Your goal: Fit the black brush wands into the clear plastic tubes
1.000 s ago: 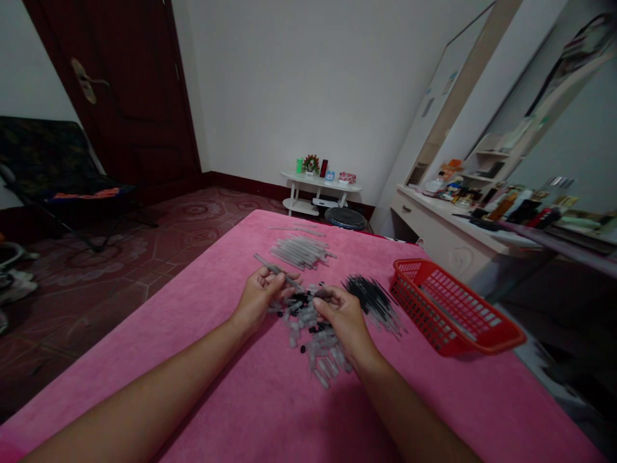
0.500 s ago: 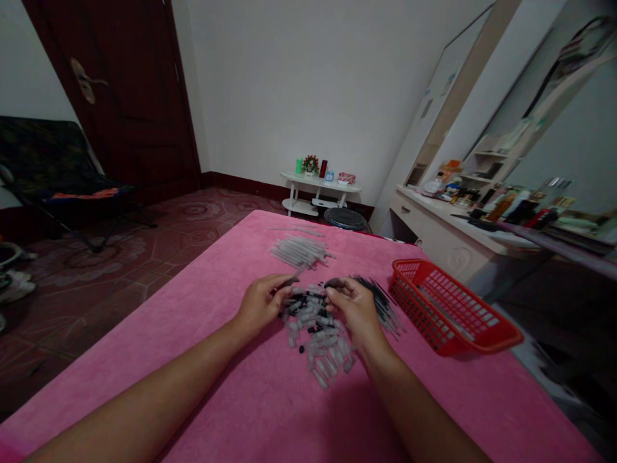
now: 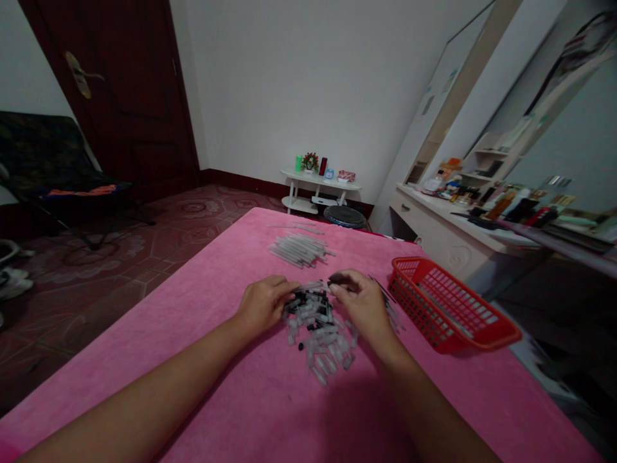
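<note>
My left hand [image 3: 266,300] is closed, thumb and fingers pinching a pale, translucent pen barrel [image 3: 308,286] that points toward my right hand. Opposite it, my right hand [image 3: 359,302] has its fingertips closed on a small black pen part [image 3: 330,283], close to the barrel's far end; whether the two touch I cannot tell. Beneath and between both hands lies a loose pile of clear pen caps [image 3: 325,360] and small black pieces [image 3: 315,308]. Dark thin pen refills [image 3: 393,308] lie beside my right hand, which partly covers them.
A bundle of pale pen barrels [image 3: 299,249] lies beyond my hands on the pink cloth [image 3: 216,373]. To the right stands a red plastic basket [image 3: 448,321]. Farther off are a white side table [image 3: 299,204], a dresser [image 3: 434,222] and a folding chair [image 3: 53,161].
The barrel in my left hand has swung from slanting up and away to lying roughly level toward my right hand. My right hand has turned slightly, covering more of the refills.
</note>
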Tool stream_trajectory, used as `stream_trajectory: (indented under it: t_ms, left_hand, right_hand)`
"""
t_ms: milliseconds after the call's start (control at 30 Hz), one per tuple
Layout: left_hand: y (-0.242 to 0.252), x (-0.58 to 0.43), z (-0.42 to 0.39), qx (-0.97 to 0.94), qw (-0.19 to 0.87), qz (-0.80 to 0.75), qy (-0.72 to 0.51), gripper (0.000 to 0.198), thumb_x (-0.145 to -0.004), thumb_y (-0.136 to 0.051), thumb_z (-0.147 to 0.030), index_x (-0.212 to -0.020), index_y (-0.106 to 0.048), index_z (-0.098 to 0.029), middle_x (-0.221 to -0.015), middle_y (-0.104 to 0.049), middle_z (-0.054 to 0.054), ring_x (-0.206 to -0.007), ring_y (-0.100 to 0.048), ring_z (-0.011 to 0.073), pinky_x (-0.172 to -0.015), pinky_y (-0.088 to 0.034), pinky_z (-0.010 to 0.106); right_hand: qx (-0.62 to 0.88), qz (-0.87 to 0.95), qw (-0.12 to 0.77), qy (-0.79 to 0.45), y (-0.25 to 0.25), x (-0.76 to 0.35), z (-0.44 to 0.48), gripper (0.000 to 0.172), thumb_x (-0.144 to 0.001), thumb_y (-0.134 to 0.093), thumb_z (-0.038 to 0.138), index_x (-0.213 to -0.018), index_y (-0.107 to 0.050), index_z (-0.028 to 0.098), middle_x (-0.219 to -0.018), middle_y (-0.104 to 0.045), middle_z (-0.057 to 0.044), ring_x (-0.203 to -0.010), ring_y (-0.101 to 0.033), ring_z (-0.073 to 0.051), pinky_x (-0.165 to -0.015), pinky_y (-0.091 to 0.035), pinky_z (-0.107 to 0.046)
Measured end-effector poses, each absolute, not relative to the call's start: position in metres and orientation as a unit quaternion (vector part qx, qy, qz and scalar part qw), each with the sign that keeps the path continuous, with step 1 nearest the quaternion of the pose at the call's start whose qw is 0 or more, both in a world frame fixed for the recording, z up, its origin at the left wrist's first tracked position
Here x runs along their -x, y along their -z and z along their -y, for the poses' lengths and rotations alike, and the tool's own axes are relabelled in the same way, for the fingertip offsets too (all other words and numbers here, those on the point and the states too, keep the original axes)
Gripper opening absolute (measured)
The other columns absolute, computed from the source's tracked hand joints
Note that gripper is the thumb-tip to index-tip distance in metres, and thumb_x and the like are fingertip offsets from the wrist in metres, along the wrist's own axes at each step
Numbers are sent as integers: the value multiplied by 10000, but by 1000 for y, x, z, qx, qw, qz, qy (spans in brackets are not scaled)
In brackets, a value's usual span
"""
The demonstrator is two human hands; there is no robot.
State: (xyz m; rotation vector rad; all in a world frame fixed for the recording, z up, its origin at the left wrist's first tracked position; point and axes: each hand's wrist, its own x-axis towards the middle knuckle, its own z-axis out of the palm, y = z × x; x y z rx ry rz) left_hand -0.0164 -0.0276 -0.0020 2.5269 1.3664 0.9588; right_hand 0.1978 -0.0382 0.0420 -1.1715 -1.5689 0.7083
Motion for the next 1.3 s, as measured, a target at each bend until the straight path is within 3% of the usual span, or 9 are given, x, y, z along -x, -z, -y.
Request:
stream_trajectory:
  t_ms: [367, 600, 767, 933, 1000, 1100, 1233, 1300]
  left_hand:
    - [-2, 16, 32, -849, 13, -445, -285, 252, -881, -447, -257, -1036, -645, -249, -811, -625, 34, -748, -574, 167, -620, -383, 258]
    - [2, 14, 32, -855, -10, -436, -280, 263, -877, -460, -260, -1069, -639, -262, -805, -619, 28, -731, -565, 161, -613, -394, 259]
    - [2, 14, 32, -853, -14, -437, -285, 249, -865, -476, -245, -1040, -652, -259, -802, -619, 28, -737, -565, 160, -615, -400, 258]
    - [2, 14, 32, -850, -9, -442, -287, 247, -867, -478, -251, -1038, -655, -254, -800, -622, 27, -735, -571, 156, -611, -401, 259]
    - [2, 14, 32, -851, -10, -441, -284, 241, -865, -483, -259, -1029, -660, -262, -800, -624, 26, -725, -569, 154, -605, -398, 259]
    - [2, 13, 32, -852, -9, -440, -283, 235, -867, -484, -264, -1019, -663, -262, -797, -623, 27, -727, -569, 154, -604, -396, 258]
    - [2, 13, 32, -852, -1, -438, -286, 233, -872, -480, -270, -1020, -659, -259, -786, -619, 24, -725, -569, 157, -607, -399, 258]
    - [3, 14, 32, -853, -2, -435, -288, 236, -873, -478, -271, -1025, -658, -260, -787, -620, 25, -723, -569, 158, -607, -399, 258]
  right_hand:
    - [491, 718, 457, -186, -40, -191, 44, 142, -734, -568, 166, -829, -674, 173, -829, -681, -44, -775, -619, -174, -695, -457, -267]
    - [514, 716, 435, -186, -34, -192, 46, 110, -776, -556, 216, -776, -657, 172, -729, -670, -27, -674, -600, -153, -629, -421, -234]
    - [557, 733, 360, -149, -34, -193, 48, 388, -895, -429, 393, -605, -570, 177, -528, -542, 1, -518, -488, -124, -520, -318, -230]
    - [520, 752, 373, -157, -37, -194, 47, 140, -831, -539, 296, -860, -615, 182, -719, -630, -3, -627, -544, -127, -575, -337, -219]
    - [528, 759, 354, -141, -38, -195, 47, 165, -853, -503, 295, -789, -609, 186, -670, -612, -1, -612, -536, -128, -575, -328, -224]
    - [565, 755, 314, -111, -39, -196, 47, 333, -897, -432, 373, -670, -588, 186, -576, -566, -2, -557, -510, -131, -554, -303, -239]
    - [529, 774, 323, -132, -42, -198, 47, 179, -849, -521, 333, -815, -619, 188, -719, -632, -9, -645, -553, -136, -588, -325, -228]
    - [523, 782, 315, -125, -43, -198, 47, 171, -853, -511, 310, -789, -611, 187, -707, -625, -5, -641, -548, -133, -580, -315, -227]
